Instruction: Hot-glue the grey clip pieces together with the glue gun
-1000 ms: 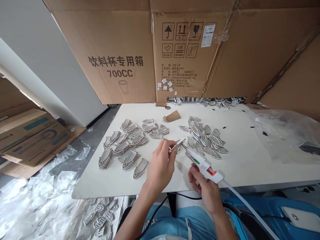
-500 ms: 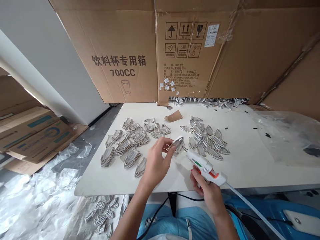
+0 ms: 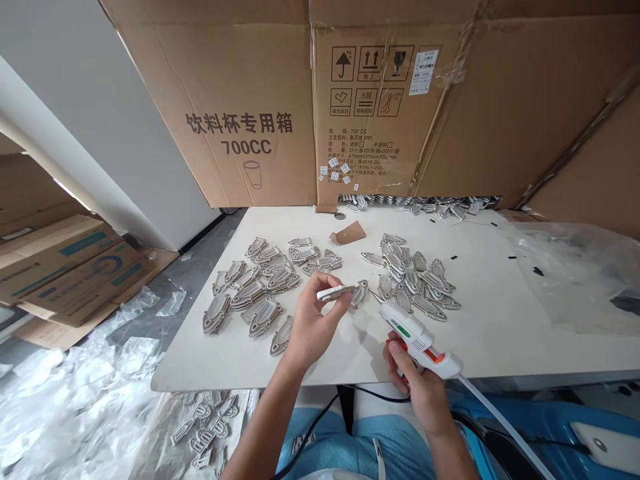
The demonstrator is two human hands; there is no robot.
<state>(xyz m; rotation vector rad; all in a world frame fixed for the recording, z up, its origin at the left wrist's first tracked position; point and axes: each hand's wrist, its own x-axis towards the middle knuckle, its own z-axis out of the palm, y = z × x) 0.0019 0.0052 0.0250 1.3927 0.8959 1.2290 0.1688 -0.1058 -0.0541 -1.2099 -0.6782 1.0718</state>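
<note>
From where I stand, the person's right hand (image 3: 417, 383) is wrapped around the handle of a white glue gun (image 3: 417, 337), my landmark here. Left of the glue gun, the left hand (image 3: 313, 327) pinches a pale flat piece (image 3: 335, 292) between thumb and fingers. Seen nearly edge-on, that piece has its long axis running crosswise, one end facing the nozzle (image 3: 377, 297), with a gap between. A loose frame (image 3: 361, 292) seems to lie just beside the nozzle; a heap of frames (image 3: 413, 273) sits beyond the glue gun.
</note>
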